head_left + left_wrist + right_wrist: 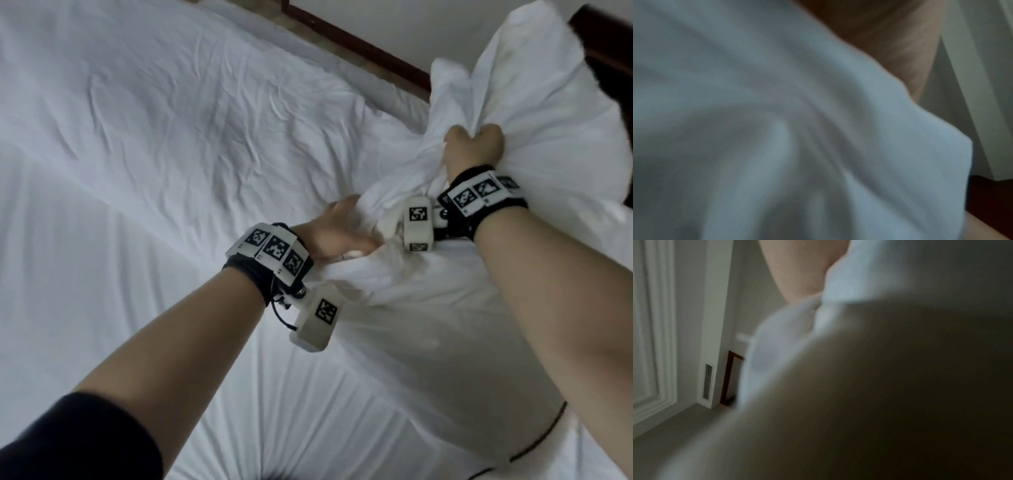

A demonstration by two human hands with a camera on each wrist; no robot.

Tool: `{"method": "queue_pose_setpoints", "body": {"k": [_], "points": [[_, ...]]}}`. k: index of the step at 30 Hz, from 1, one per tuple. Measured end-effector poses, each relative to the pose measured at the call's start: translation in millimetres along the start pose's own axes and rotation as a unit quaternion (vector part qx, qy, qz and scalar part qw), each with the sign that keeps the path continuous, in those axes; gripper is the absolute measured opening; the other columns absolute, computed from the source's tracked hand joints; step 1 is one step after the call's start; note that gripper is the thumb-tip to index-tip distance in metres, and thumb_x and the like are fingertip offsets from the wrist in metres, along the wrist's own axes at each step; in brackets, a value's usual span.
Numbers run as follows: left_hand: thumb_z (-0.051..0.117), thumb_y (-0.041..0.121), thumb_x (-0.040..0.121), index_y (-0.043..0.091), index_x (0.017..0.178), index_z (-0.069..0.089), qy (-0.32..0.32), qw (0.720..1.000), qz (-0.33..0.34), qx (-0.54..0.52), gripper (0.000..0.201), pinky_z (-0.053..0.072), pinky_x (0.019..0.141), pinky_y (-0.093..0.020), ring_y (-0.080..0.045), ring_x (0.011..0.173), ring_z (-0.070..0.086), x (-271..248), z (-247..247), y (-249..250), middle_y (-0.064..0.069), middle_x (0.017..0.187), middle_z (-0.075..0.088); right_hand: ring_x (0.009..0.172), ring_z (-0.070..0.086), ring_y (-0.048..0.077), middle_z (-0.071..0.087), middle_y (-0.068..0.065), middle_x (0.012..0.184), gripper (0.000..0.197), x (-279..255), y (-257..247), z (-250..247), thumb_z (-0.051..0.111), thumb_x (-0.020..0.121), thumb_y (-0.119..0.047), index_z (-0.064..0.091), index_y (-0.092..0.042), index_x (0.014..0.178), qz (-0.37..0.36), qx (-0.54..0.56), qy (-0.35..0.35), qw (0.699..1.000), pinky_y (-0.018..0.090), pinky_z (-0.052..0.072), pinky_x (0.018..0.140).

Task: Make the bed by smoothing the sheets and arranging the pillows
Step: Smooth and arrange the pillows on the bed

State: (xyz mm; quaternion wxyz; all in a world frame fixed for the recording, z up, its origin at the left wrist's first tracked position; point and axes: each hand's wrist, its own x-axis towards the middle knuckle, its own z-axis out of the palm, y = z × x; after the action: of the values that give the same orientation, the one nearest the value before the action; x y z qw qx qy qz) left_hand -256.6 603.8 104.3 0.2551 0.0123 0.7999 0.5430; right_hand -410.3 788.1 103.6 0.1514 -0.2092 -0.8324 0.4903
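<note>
White pillow (534,113) lifted above the wrinkled bed sheet (154,144). Right hand (474,147) clenches a bunch of its case; left hand (329,233) grips the lower edge. Soft, light, likely floppy: best held at opposite ends.

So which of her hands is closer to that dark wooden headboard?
Right. The right hand grips the pillow up near the headboard; the left hand holds the pillow's lower end, farther away.

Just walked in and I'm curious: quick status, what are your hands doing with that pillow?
Right hand grips bunched pillow cloth. Left hand holds its near end. Pillow raised above wrinkled sheet. Nothing in the way.
</note>
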Motion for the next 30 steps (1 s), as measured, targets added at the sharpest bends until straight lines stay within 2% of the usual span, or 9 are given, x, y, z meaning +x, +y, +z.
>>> {"method": "queue_pose_setpoints", "body": {"k": [3,8,11,13,15,18,22,27,30], "points": [[0.071,0.038,0.081,0.027,0.146,0.026,0.088,0.994,-0.047,0.048,0.079,0.037,0.108,-0.037,-0.022,0.134,0.035,10,-2,-31,-0.001,0.150,0.019,0.111,0.059,0.027,0.057,0.013,0.127,0.050,-1,9,19,0.052,0.083,-0.031,0.050,-0.003,0.125,0.019,-0.117,-0.068,0.991,0.038,0.051,0.093],[0.051,0.031,0.096,0.010,0.123,0.061,0.080,0.988,-0.083,0.099,0.035,0.040,0.093,-0.030,-0.030,0.121,0.051,-2,3,-77,-0.010,0.118,0.058,0.096,0.062,0.028,0.063,0.012,0.114,0.074,-27,31,40,0.058,0.075,-0.061,0.053,-0.009,0.128,0.053,-0.365,-0.316,0.874,0.033,0.049,0.084],[0.035,0.053,0.097,0.012,0.123,0.061,0.083,0.989,-0.119,-0.014,0.055,0.035,0.086,-0.025,-0.027,0.114,0.055,-9,-6,-66,-0.007,0.111,0.061,0.071,0.057,0.021,0.060,0.006,0.086,0.074,-32,20,42,0.047,0.071,-0.081,0.058,-0.017,0.105,0.117,-0.312,-0.373,0.866,0.030,0.045,0.066],[0.041,0.070,0.085,0.026,0.126,0.057,0.076,0.994,-0.072,0.003,0.062,0.034,0.098,-0.031,-0.021,0.122,0.047,-6,-5,-51,0.000,0.131,0.054,0.082,0.060,0.023,0.063,0.008,0.094,0.084,-26,15,35,0.037,0.072,-0.085,0.058,-0.011,0.107,0.150,-0.263,-0.409,0.861,0.033,0.046,0.074],[0.052,0.072,0.077,0.034,0.134,0.045,0.058,0.975,-0.031,0.211,0.069,0.026,0.109,-0.039,-0.018,0.133,0.033,-5,5,-35,0.006,0.143,0.040,0.119,0.055,0.029,0.056,0.014,0.129,0.095,-22,11,23,0.032,0.076,-0.082,0.047,-0.008,0.133,0.151,-0.212,-0.413,0.873,0.037,0.042,0.101],[0.046,0.058,0.089,0.026,0.131,0.047,0.085,0.932,0.010,0.351,0.052,0.033,0.102,-0.041,-0.026,0.123,0.044,1,31,-32,-0.002,0.132,0.050,0.137,0.039,0.025,0.040,0.009,0.149,0.065,-29,-2,1,0.039,0.094,-0.056,0.038,-0.015,0.145,0.084,-0.105,-0.393,0.910,0.038,0.031,0.114],[0.043,0.052,0.094,0.014,0.112,0.063,0.133,0.985,-0.080,0.077,0.046,0.041,0.087,-0.030,-0.026,0.105,0.059,0,21,-51,-0.006,0.106,0.064,0.132,0.042,0.017,0.039,0.004,0.148,0.056,-17,-9,-33,0.057,0.094,-0.031,0.035,-0.020,0.144,0.011,-0.162,-0.404,0.900,0.028,0.034,0.106],[0.043,0.051,0.095,0.007,0.095,0.067,0.130,0.979,-0.130,0.092,0.050,0.038,0.082,-0.028,-0.023,0.089,0.055,-11,-24,-74,-0.005,0.086,0.060,0.142,0.025,0.025,0.022,0.007,0.156,0.071,6,18,-93,0.053,0.092,-0.042,0.021,-0.016,0.151,-0.082,-0.412,-0.300,0.857,0.034,0.023,0.115],[0.045,0.028,0.099,-0.001,0.078,0.063,0.238,0.958,-0.152,0.051,0.040,0.046,0.071,-0.033,-0.026,0.073,0.055,-11,-34,-88,-0.008,0.070,0.057,0.146,0.013,0.025,0.011,0.006,0.160,0.070,1,37,-105,0.042,0.096,-0.047,0.017,-0.011,0.151,-0.090,-0.462,-0.301,0.829,0.039,0.013,0.119]]}}
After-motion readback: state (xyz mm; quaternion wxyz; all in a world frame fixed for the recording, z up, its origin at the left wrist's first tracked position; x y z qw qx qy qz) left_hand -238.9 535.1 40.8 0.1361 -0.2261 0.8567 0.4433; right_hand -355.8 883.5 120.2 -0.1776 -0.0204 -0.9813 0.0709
